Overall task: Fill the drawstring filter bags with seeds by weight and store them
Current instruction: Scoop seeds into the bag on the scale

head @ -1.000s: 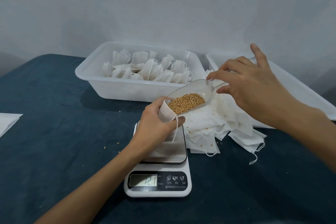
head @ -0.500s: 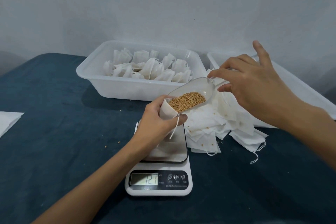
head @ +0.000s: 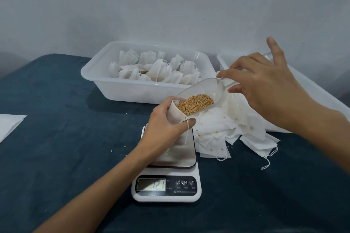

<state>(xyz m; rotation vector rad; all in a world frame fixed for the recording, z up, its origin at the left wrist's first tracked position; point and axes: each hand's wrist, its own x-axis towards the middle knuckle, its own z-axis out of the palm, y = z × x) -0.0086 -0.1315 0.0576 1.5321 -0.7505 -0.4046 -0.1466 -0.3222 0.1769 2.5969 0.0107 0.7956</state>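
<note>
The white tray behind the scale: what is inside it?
The white tray holds a heap of filled, drawn-shut filter bags, piled loosely. Its near wall hides their lower parts and the tray floor, so how deep the pile goes cannot be seen.

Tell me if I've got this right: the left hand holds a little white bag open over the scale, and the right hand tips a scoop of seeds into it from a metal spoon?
Not quite. The head view shows a clear plastic scoop, not a metal spoon. The rest holds: the left hand holds the white bag open over the scale, and the right hand tips the seeds towards it.
</note>
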